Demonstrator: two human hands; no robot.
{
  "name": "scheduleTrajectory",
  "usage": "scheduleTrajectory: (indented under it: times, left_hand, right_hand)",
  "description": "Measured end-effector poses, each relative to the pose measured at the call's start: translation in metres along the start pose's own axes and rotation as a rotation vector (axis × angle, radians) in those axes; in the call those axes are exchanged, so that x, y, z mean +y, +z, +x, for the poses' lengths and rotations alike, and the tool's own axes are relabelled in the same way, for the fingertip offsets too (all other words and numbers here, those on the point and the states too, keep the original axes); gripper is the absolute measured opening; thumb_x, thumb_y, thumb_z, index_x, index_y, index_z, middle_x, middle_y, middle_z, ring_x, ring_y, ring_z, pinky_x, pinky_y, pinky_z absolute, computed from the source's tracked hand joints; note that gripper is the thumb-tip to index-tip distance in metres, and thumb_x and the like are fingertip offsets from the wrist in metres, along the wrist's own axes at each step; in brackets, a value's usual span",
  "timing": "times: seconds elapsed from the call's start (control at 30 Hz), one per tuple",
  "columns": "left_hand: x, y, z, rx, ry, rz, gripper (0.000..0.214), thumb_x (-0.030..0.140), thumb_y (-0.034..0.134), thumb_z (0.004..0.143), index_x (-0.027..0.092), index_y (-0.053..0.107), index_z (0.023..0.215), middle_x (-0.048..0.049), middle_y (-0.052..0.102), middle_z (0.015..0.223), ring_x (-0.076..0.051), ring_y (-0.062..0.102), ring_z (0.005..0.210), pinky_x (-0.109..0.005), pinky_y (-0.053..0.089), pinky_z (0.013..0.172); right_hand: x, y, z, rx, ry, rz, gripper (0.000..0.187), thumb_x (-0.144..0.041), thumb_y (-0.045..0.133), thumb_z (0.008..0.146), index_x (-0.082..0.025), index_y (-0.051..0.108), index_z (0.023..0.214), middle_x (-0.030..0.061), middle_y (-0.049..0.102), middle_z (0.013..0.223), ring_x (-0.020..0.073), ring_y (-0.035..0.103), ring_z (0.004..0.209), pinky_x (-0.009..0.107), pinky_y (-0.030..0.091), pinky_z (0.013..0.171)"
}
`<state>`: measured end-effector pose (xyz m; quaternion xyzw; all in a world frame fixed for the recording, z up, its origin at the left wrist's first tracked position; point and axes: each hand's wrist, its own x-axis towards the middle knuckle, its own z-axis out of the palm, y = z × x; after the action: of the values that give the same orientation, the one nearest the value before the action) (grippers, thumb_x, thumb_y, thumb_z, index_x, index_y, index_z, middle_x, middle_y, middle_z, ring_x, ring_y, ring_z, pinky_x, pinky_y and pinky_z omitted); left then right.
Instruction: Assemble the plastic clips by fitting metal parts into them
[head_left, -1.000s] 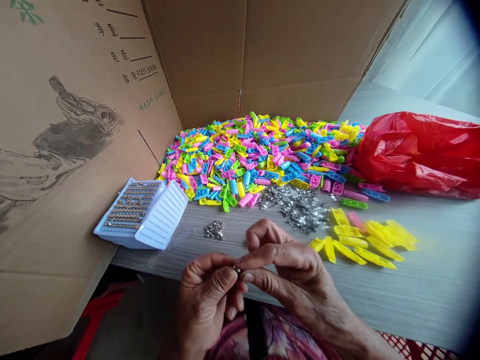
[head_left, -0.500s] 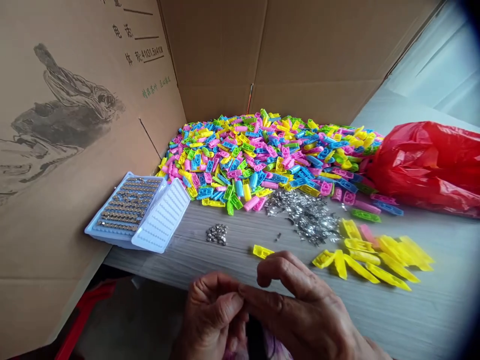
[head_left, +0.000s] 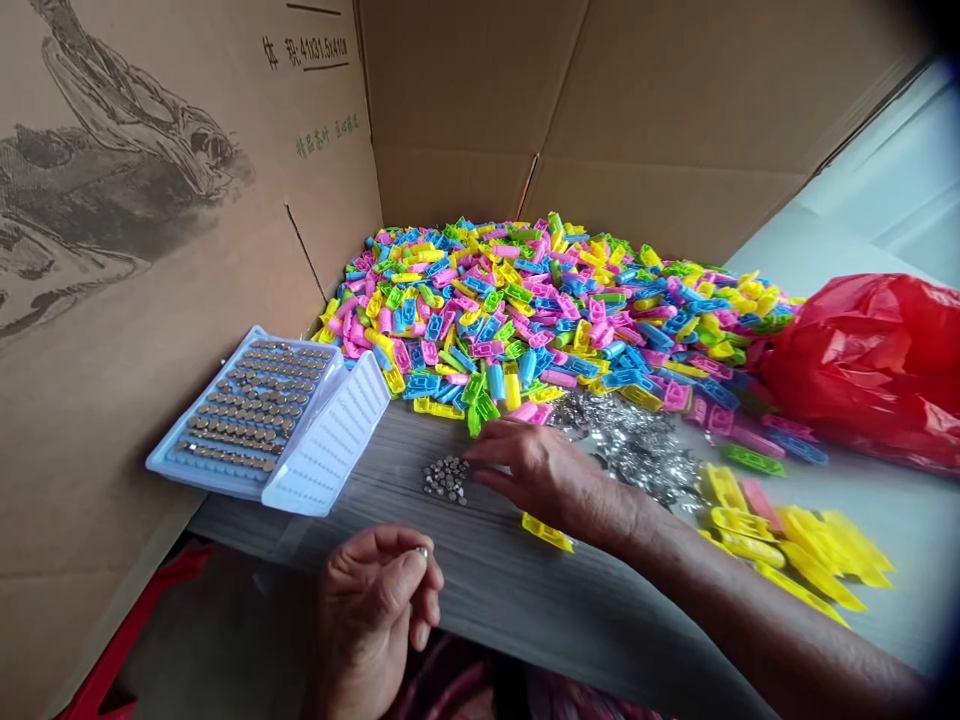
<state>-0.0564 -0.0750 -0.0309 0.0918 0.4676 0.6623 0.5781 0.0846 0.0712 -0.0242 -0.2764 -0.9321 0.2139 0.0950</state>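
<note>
Silver glints from a tiny metal piece (head_left: 424, 551) pinched at the tips of the left hand's fingers (head_left: 405, 572), which close narrowly on it against the thumb. That left hand (head_left: 367, 610) hangs off the near edge of the grey wood-grain surface (head_left: 480, 590). The right hand (head_left: 544, 478) stretches flat across the surface, its fingers (head_left: 491, 455) loosely apart with nothing visible in them, their tips just beside a small pile of silver beads (head_left: 446, 480).

Everything else sits around one big heap of pink, blue, yellow and green plastic pieces (head_left: 525, 310). The beads lie just in front of the heap. A tangle of silver metal clips (head_left: 630, 445) touches its front edge, right of the right hand. One yellow plastic piece (head_left: 547, 532) lies under the right wrist, and more yellow pieces (head_left: 780, 545) lie to the heap's front right. A red plastic bag (head_left: 862, 360) touches its right side, a pale blue tray of round metal pieces (head_left: 247, 420) with an open white lid (head_left: 330, 430) sits to its left, and a cardboard box wall (head_left: 450, 120) rises behind it.
</note>
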Motion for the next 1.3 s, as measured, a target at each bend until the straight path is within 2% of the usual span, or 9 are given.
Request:
scheduleTrajectory:
  times: [0.2, 0.37, 0.5, 0.57, 0.63, 0.73, 1.0, 1.17, 1.3]
  left_hand:
    - [0.001, 0.006, 0.002, 0.030, 0.001, -0.018, 0.012, 0.020, 0.082, 0.056, 0.015, 0.072, 0.061, 0.0003, 0.065, 0.047, -0.004, 0.050, 0.034, -0.010, 0.034, 0.031]
    - [0.001, 0.019, 0.003, 0.061, -0.009, -0.061, 0.012, 0.020, 0.081, 0.057, 0.014, 0.072, 0.061, 0.0005, 0.064, 0.046, -0.004, 0.049, 0.034, -0.010, 0.033, 0.031]
    - [0.000, 0.033, 0.008, -0.059, -0.089, -0.089, 0.014, 0.022, 0.082, 0.057, 0.013, 0.073, 0.063, -0.0005, 0.065, 0.047, -0.005, 0.050, 0.033, -0.011, 0.035, 0.029]
    - [-0.002, 0.041, 0.008, -0.106, -0.126, -0.103, 0.014, 0.023, 0.082, 0.059, 0.013, 0.073, 0.063, -0.0010, 0.066, 0.048, -0.005, 0.050, 0.033, -0.011, 0.035, 0.029]
    - [-0.006, 0.047, 0.007, -0.144, -0.161, -0.116, 0.013, 0.022, 0.081, 0.060, 0.013, 0.073, 0.063, -0.0011, 0.066, 0.049, -0.005, 0.051, 0.034, -0.010, 0.036, 0.029]
    - [-0.011, 0.053, 0.004, -0.183, -0.183, -0.127, 0.012, 0.023, 0.081, 0.062, 0.014, 0.074, 0.065, -0.0011, 0.067, 0.050, -0.005, 0.052, 0.034, -0.010, 0.037, 0.029]
    - [-0.021, 0.057, 0.001, -0.200, -0.199, -0.089, 0.013, 0.024, 0.083, 0.061, 0.014, 0.075, 0.065, -0.0010, 0.067, 0.049, -0.005, 0.053, 0.033, -0.010, 0.037, 0.028]
    - [-0.024, 0.062, 0.001, -0.187, -0.174, -0.063, 0.012, 0.025, 0.083, 0.061, 0.016, 0.075, 0.065, -0.0004, 0.068, 0.051, -0.005, 0.053, 0.034, -0.010, 0.039, 0.029]
    - [-0.020, 0.060, 0.005, -0.198, -0.157, -0.001, 0.018, 0.029, 0.084, 0.058, 0.016, 0.075, 0.066, 0.0000, 0.067, 0.050, -0.006, 0.052, 0.033, -0.011, 0.037, 0.027]
  right_hand:
    - [0.001, 0.001, 0.004, 0.035, 0.034, 0.234, 0.013, -0.012, 0.063, 0.081, -0.017, 0.073, 0.075, 0.0045, 0.066, 0.077, 0.0154, 0.062, 0.071, 0.026, 0.045, 0.065]
    - [-0.003, -0.002, -0.017, 0.170, 0.122, 0.523, 0.015, -0.025, 0.058, 0.088, -0.016, 0.069, 0.089, 0.0039, 0.067, 0.078, 0.0133, 0.062, 0.068, 0.024, 0.049, 0.060]
    - [-0.019, -0.004, -0.039, 0.212, 0.242, 1.135, 0.018, -0.038, 0.064, 0.084, -0.020, 0.069, 0.084, -0.0014, 0.059, 0.070, 0.0085, 0.052, 0.054, 0.021, 0.045, 0.050]
    - [-0.030, -0.005, -0.047, 0.252, 0.251, 1.344, 0.012, -0.036, 0.069, 0.080, -0.024, 0.072, 0.081, -0.0021, 0.058, 0.076, 0.0076, 0.051, 0.059, 0.020, 0.044, 0.053]
    - [-0.038, -0.006, -0.054, 0.344, 0.244, 1.290, 0.006, -0.032, 0.069, 0.080, -0.028, 0.074, 0.080, -0.0020, 0.057, 0.080, 0.0091, 0.053, 0.070, 0.020, 0.046, 0.064]
    - [-0.046, -0.005, -0.063, 0.479, 0.259, 1.135, 0.010, -0.026, 0.066, 0.084, -0.031, 0.075, 0.081, -0.0016, 0.054, 0.079, 0.0116, 0.052, 0.083, 0.021, 0.045, 0.078]
    - [-0.048, 0.008, -0.074, 0.679, 0.120, 0.856, 0.030, -0.011, 0.059, 0.087, -0.035, 0.070, 0.101, -0.0016, 0.054, 0.082, 0.0117, 0.052, 0.083, 0.020, 0.046, 0.072]
    - [-0.048, 0.012, -0.075, 0.697, 0.092, 0.789, 0.030, -0.008, 0.057, 0.087, -0.031, 0.071, 0.102, -0.0003, 0.053, 0.082, 0.0113, 0.054, 0.081, 0.019, 0.047, 0.068]
    - [-0.052, 0.014, -0.075, 0.658, 0.161, 0.930, 0.023, -0.011, 0.056, 0.088, -0.026, 0.071, 0.096, 0.0004, 0.056, 0.080, 0.0118, 0.057, 0.076, 0.022, 0.048, 0.067]
